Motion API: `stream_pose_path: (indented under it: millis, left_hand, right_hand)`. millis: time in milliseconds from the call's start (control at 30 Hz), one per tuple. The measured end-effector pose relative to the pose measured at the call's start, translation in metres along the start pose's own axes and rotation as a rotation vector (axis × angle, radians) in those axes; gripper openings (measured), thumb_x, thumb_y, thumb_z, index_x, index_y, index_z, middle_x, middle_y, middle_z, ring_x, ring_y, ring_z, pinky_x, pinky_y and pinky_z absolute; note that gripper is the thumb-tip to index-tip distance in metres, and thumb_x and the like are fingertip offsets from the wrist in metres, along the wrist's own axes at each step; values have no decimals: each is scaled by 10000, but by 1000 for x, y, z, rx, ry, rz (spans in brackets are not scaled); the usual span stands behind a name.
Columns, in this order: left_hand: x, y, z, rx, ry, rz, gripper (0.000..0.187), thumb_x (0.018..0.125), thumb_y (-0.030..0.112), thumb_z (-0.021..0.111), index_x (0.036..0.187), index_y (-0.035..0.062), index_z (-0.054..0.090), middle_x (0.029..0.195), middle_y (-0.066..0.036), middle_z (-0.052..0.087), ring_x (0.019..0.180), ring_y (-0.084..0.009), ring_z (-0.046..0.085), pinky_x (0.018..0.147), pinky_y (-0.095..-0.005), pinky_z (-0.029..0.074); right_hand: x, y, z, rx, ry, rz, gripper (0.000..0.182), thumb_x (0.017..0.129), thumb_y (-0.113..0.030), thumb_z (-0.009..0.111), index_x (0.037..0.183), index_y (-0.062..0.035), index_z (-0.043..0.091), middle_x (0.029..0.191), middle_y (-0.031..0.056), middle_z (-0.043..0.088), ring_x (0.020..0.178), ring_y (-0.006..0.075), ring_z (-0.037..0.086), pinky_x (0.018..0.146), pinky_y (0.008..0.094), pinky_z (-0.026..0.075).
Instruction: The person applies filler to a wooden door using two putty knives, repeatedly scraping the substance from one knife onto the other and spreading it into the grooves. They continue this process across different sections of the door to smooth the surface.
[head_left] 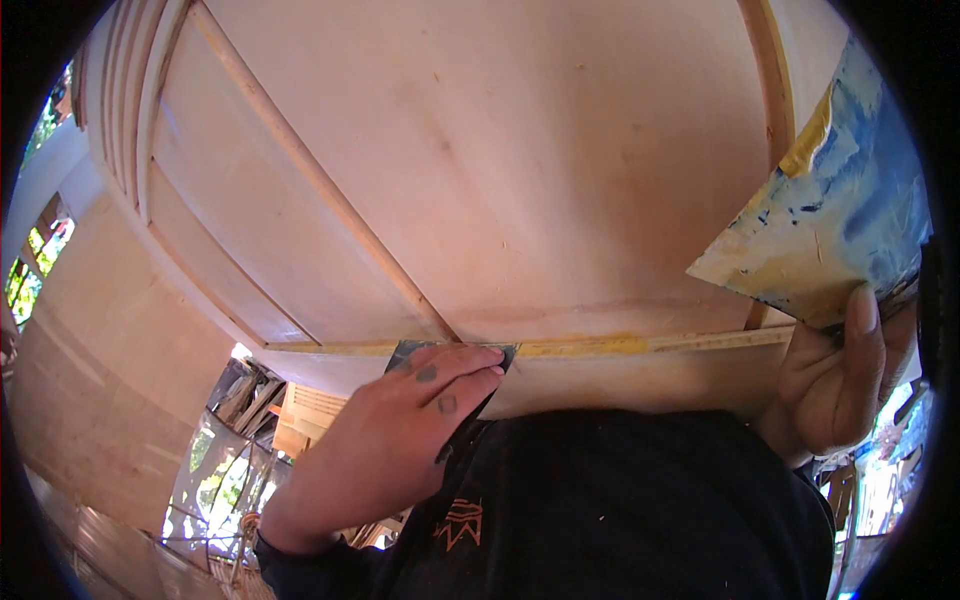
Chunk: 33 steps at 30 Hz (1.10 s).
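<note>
My left hand [410, 415] is closed on a dark, flat spreader [400, 353] and lies against the wooden edge strip [700, 340]. The fingers cover most of the spreader. Yellowish putty [590, 347] is smeared along the strip just right of those fingertips. At the right, my right hand [845, 380] grips the lower edge of a thin board [820, 220], its thumb on the near face. Blue and pale yellow stains cover the board, and a thick yellow lump of putty [808, 140] sits on its upper left edge.
A large pale wooden panel [560, 180] fills the view in front, crossed by a slanting wooden batten [320, 165] and another batten [768, 80] at the upper right. A curved plywood sheet [120, 370] stands at the left. Stacked wood pieces [250, 400] lie beyond it.
</note>
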<state>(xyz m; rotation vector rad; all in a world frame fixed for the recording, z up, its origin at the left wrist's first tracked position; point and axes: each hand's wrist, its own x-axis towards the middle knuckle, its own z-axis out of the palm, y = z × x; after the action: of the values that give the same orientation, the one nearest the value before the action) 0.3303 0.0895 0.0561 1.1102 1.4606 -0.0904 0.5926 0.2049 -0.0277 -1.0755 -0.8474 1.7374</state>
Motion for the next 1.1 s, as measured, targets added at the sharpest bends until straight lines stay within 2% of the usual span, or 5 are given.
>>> stream_pose_path:
  millis: [267,367,500,767,1100]
  left_hand:
    - [11,-14,-31,-46,-270,75,490,641,-116,520,1113,12,543,1157,-117,564,1036,-323,549,858,-382,474]
    - [-7,6,-61,-18,-147,71,268,734,28,599,1001,7,619,1078,-136,623,1006,-306,602,836,-373,501]
    - [-4,25,-53,698,47,163,279,760,115,592,1013,2,626,1094,-141,605,1022,-307,583,872,-403,481]
    - [10,31,-13,909,50,578,318,726,170,568,955,-33,656,1071,-155,600,1055,-282,523,899,-433,425]
    - [-11,0,-20,1105,-170,458,199,742,111,563,889,11,649,927,-86,597,964,-229,536,912,-393,400]
  right_hand:
    - [6,0,26,-102,245,-19,480,839,-26,468,1301,34,351,1188,200,509,1087,302,525,932,406,423]
    - [7,-2,22,-111,227,12,502,864,-24,450,1340,21,298,1250,204,460,1142,302,497,967,411,410]
    - [7,-9,21,-179,201,80,500,896,-40,428,1367,11,269,1284,202,440,1181,290,478,981,408,410]
    - [21,-3,28,-292,83,-4,472,899,-62,439,1344,22,305,1210,181,510,1114,249,527,934,370,446]
    - [-41,-9,14,-46,132,-23,504,854,-18,444,1330,56,297,1229,199,493,1122,250,526,951,361,436]
